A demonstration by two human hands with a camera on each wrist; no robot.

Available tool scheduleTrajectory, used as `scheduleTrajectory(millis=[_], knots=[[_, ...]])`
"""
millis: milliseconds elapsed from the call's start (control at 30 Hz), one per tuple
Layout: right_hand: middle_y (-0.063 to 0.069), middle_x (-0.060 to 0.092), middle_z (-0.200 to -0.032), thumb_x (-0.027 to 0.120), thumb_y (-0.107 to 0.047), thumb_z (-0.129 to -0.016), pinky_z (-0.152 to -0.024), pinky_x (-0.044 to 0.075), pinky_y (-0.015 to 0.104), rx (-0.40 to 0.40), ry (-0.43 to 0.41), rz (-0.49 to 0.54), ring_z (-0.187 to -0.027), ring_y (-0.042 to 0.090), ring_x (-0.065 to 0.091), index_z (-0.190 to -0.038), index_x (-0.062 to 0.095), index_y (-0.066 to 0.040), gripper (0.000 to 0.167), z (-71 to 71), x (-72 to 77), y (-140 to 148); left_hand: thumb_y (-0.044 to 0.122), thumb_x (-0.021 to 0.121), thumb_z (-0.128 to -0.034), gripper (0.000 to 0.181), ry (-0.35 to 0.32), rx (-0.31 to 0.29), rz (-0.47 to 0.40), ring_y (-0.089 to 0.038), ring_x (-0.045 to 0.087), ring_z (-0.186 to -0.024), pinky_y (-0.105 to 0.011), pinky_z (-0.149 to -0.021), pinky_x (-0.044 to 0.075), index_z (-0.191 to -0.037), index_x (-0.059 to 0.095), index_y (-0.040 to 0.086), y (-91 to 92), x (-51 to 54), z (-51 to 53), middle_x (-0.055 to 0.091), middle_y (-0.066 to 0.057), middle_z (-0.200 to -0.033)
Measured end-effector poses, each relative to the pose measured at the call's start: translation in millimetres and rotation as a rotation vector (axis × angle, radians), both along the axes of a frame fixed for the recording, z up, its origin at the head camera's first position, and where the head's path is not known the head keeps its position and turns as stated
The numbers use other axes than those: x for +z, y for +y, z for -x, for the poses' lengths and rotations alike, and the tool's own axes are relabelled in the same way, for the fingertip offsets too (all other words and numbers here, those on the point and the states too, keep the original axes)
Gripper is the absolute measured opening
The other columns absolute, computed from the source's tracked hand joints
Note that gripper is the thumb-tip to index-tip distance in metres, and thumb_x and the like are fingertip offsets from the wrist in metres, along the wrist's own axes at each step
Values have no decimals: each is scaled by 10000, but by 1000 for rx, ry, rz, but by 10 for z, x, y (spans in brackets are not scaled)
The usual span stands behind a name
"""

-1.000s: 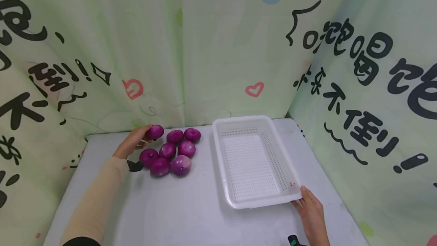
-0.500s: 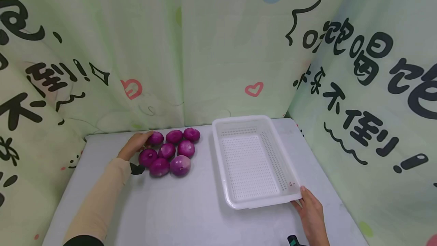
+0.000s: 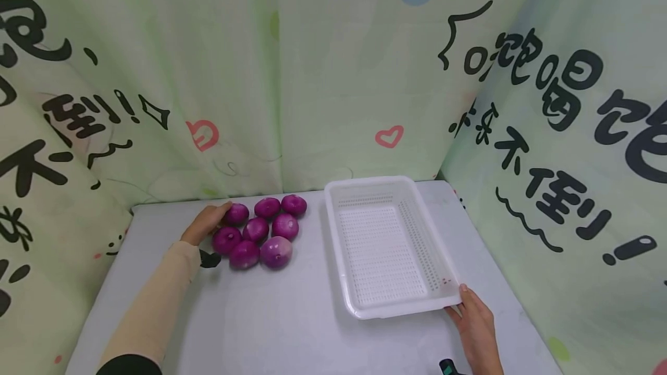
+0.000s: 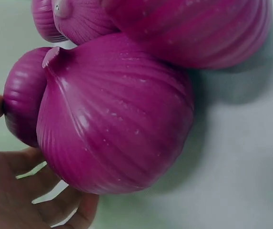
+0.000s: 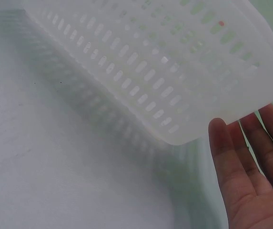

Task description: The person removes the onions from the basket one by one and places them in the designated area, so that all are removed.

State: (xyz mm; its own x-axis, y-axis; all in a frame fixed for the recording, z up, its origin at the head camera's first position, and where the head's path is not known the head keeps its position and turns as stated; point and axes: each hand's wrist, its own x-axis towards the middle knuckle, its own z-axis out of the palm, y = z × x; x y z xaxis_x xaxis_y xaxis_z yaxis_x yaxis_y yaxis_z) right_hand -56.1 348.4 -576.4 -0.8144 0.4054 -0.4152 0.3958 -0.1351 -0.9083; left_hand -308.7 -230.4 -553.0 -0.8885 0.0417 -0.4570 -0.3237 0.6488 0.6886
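My left hand is at the back left of the table, pinching a purple onion between thumb and fingers. In the left wrist view the thumb touches that onion, while a nearer onion hides much of it and some fingertips. Beside it sit several more purple onions in a close group. My right hand grips the near right corner of a white perforated plastic basket. Its thumb lies at the rim with the other fingers below; the right wrist view shows the hand at that corner.
Everything stands on a white table. A pale green printed curtain hangs close along the table's back edge and both sides. A dark wrist-worn device shows by my right hand.
The onion in my left hand has come down from slightly above the table to the back left of the group, and the hand stays on it. My right hand and the basket keep their place.
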Motion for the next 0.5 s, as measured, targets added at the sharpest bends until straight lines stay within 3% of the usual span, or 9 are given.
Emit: scheduleTrajectory(millis=[133, 233, 333, 500], knots=[[39, 378, -1608, 458, -582, -1053, -896, 560, 146, 7, 5, -1, -1026, -186, 596, -1641, 296, -89, 784, -6, 1, 10, 433, 357, -1095, 605, 108, 32, 4, -285, 580, -938, -399, -851, 494, -1326, 521, -102, 26, -32, -27, 616, -234, -1106], [39, 382, -1607, 455, -571, -1060, -897, 560, 145, 8, 11, 1, -1033, -181, 598, -1640, 297, -85, 773, -10, 5, 13, 350, 394, -1097, 558, 194, 58, 2, -409, 523, -1293, -515, -1101, 439, -1435, 482, -86, 68, -73, -27, 515, -317, -1450], [24, 404, -1585, 457, -570, -1059, -898, 561, 148, 6, 11, 8, -1035, -176, 601, -1638, 298, -81, 775, -10, 8, 11, 303, 403, -1089, 526, 240, 79, 4, -453, 433, -1441, -555, -1216, 344, -1455, 485, -66, 99, -100, -6, 458, -318, -1539], [38, 393, -1602, 463, -598, -1046, -910, 564, 154, -2, -2, -1, -1034, -169, 599, -1639, 311, -101, 788, -1, 10, -8, 292, 388, -1098, 528, 246, 92, 11, -470, 377, -1491, -559, -1255, 292, -1444, 489, -93, 102, -113, 0, 435, -323, -1561]])
